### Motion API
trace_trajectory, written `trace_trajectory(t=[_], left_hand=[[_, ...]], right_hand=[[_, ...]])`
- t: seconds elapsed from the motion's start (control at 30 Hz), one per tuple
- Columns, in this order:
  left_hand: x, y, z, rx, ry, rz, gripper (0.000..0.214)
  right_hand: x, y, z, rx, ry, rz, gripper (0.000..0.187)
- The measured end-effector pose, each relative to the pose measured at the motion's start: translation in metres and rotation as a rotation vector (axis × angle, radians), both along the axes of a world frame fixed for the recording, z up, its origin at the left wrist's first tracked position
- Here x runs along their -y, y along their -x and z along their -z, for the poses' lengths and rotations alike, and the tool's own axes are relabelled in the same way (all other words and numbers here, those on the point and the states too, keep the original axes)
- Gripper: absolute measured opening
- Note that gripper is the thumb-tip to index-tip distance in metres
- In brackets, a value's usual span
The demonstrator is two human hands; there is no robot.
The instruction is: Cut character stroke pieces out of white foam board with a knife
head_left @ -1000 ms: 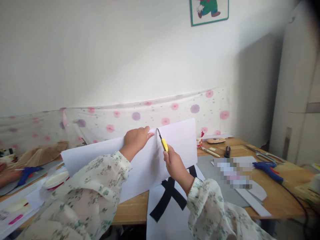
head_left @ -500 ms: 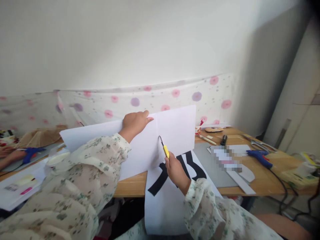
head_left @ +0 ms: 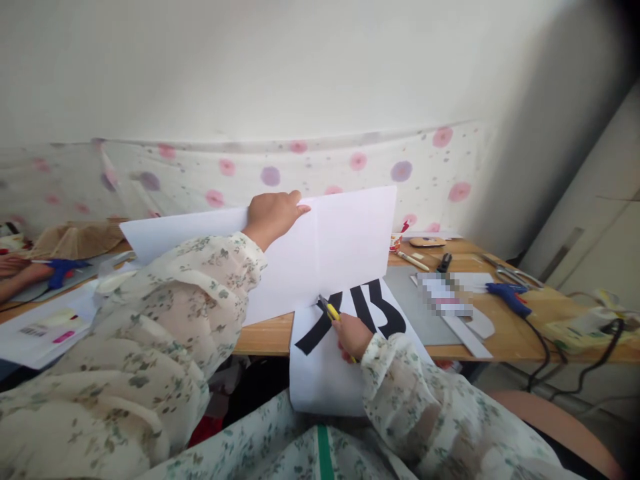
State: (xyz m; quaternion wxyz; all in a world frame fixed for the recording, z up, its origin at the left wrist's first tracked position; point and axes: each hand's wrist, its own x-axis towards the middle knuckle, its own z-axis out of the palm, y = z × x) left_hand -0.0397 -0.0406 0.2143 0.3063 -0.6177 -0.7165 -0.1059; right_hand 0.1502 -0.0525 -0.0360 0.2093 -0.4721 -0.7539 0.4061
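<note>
My left hand (head_left: 276, 215) is closed over the top edge of a large white board (head_left: 353, 247), which stands upright and slightly tilted on the table. A faint vertical line runs down the board just right of that hand. In my right hand (head_left: 353, 337) is a yellow utility knife (head_left: 330, 309), its blade at the board's lower edge near that line. Whether the tip touches the board I cannot tell. Below lies a white sheet with black printed shapes (head_left: 391, 313), curling over the table's front edge.
A grey cutting mat (head_left: 407, 287) lies at right with white cut strips (head_left: 467, 339). Beyond are a blue glue gun (head_left: 509, 298), scissors (head_left: 515, 272), a pen (head_left: 413, 261) and a paper cup (head_left: 395, 241). At far left, another person's hand (head_left: 20, 277) is near a second blue glue gun (head_left: 64, 272).
My right hand has drawn the knife down along the line to the board's lower edge. My left hand keeps its hold on the top edge. The view has tilted downward slightly.
</note>
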Motion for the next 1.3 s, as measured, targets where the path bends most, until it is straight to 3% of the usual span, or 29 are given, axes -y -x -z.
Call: trace_trajectory(t=[0.13,0.3,0.53,0.73,0.9,1.03,1.13,1.2,1.3], left_hand=[[0.001,0.000,0.000,0.006,0.005,0.003,0.049],[-0.001,0.001,0.000,0.002,0.003,0.009,0.050],[-0.006,0.005,0.001,-0.012,-0.003,0.003,0.049],[-0.002,0.006,0.003,-0.071,-0.035,0.025,0.048],[-0.001,0.005,0.005,-0.098,-0.042,0.016,0.050],[0.001,0.003,0.004,-0.109,-0.031,-0.001,0.052],[0.006,0.005,-0.010,-0.108,-0.058,-0.039,0.053],[0.012,0.008,-0.028,-0.107,-0.093,-0.069,0.056],[0.024,0.009,-0.061,-0.104,-0.148,-0.098,0.060]], right_hand=[[-0.003,0.004,-0.001,0.058,0.166,0.004,0.026],[0.001,-0.008,-0.015,0.051,0.198,0.015,0.026],[0.011,-0.025,-0.035,-0.090,-0.124,0.034,0.027],[-0.022,-0.038,-0.048,-0.102,-0.468,0.185,0.045],[-0.046,-0.083,-0.042,-0.003,-0.496,-0.017,0.042],[-0.044,-0.092,-0.035,-0.002,-0.482,-0.072,0.040],[-0.032,-0.079,-0.047,-0.061,-0.489,-0.037,0.050],[-0.020,-0.066,-0.064,-0.115,-0.528,-0.017,0.055],[-0.003,-0.049,-0.097,-0.217,-0.703,0.009,0.056]])
